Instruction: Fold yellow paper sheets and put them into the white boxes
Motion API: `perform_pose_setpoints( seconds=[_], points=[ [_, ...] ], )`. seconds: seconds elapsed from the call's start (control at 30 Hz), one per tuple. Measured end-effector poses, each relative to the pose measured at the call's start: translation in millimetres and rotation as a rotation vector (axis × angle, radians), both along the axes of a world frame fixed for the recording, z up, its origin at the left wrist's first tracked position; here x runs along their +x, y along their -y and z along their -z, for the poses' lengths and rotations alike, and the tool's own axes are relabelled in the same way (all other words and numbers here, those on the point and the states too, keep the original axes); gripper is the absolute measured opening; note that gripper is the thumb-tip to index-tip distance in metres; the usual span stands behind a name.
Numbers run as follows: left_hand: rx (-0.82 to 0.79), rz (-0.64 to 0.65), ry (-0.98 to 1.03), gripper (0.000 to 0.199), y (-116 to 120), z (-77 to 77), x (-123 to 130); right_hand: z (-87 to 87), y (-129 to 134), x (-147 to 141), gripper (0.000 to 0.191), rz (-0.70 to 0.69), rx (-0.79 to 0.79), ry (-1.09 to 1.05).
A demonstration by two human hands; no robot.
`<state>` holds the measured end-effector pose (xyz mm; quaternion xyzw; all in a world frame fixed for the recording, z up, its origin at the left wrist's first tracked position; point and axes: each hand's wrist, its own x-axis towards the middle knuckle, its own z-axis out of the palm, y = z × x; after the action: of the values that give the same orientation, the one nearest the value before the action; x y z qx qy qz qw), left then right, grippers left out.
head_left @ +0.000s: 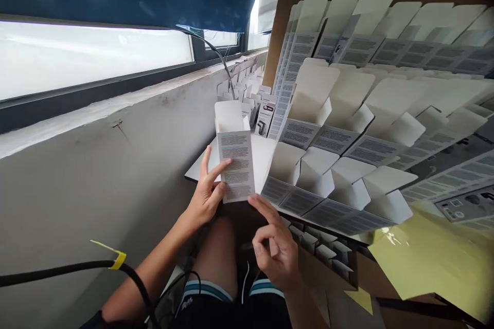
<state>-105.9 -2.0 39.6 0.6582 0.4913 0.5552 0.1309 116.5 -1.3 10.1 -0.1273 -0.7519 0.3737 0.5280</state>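
A white printed carton (pixel 236 164) stands upright in front of me, its top flap raised and rows of small text on the near face. My left hand (pixel 208 193) grips it from the left, with a finger and the thumb lying on the printed face. My right hand (pixel 276 247) is at the carton's lower right corner. Its index finger stretches to the bottom edge, while the other fingers curl loosely towards the thumb with nothing visible between them. Close behind the carton stands a small box with a product picture (pixel 265 115).
Rows of similar open-topped cartons (pixel 328 136) fill the right side of the white table (pixel 264 151). More sit in a cardboard box (pixel 353 272) below. A yellow sheet (pixel 432 257) lies at right. The wall (pixel 116 180) borders the left, and a black cable (pixel 65 271) crosses near my left arm.
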Motion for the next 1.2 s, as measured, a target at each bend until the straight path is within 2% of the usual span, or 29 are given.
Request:
perform_pose_setpoints(
  seconds=[0.07,0.13,0.23,0.3,0.4,0.5,0.57,0.63,0.77,0.93,1.07,1.2],
  points=[
    [-0.023,0.044,0.018,0.040,17.3,-14.4,9.1,-19.2,-5.3,-11.9,0.011,-0.009,0.082,-0.039],
    [-0.045,0.085,0.019,0.045,28.3,-23.6,13.1,-31.0,-6.8,-19.7,0.012,-0.022,0.105,-0.082],
    [-0.031,0.116,-0.042,0.072,35.4,-30.4,10.3,-38.3,-4.6,-24.3,0.011,-0.062,0.058,-0.181],
    [-0.019,0.106,-0.081,0.076,36.5,-32.5,6.8,-41.0,-3.3,-23.7,0.011,-0.051,0.031,-0.253],
    [-0.017,0.093,-0.086,0.069,36.7,-33.7,6.4,-48.3,-5.6,-18.1,0.012,0.154,0.143,-0.282],
    [-0.013,0.073,-0.081,0.068,37.3,-34.1,12.9,-59.9,-11.9,-8.9,0.016,0.437,0.481,-0.191],
    [-0.007,0.057,-0.077,0.068,37.7,-34.7,18.3,-67.8,-16.0,-2.9,0.020,0.523,0.683,-0.103],
    [0.002,0.052,-0.068,0.067,37.5,-35.9,22.7,-74.7,-18.9,2.2,0.020,0.523,0.817,-0.034],
    [0.012,0.043,-0.061,0.067,36.1,-38.7,28.1,-85.7,-21.9,9.9,0.013,0.469,0.968,0.089],
    [0.008,0.037,-0.061,0.066,34.9,-40.9,31.6,-91.9,-26.0,15.0,0.016,0.454,1.062,0.192],
    [-0.009,0.043,-0.051,0.065,33.6,-43.0,32.8,-90.5,-29.5,15.9,0.009,0.448,1.105,0.206],
    [-0.022,0.041,-0.045,0.064,31.6,-43.7,33.1,-88.7,-33.0,16.2,0.010,0.415,1.145,0.221]
  ],
)
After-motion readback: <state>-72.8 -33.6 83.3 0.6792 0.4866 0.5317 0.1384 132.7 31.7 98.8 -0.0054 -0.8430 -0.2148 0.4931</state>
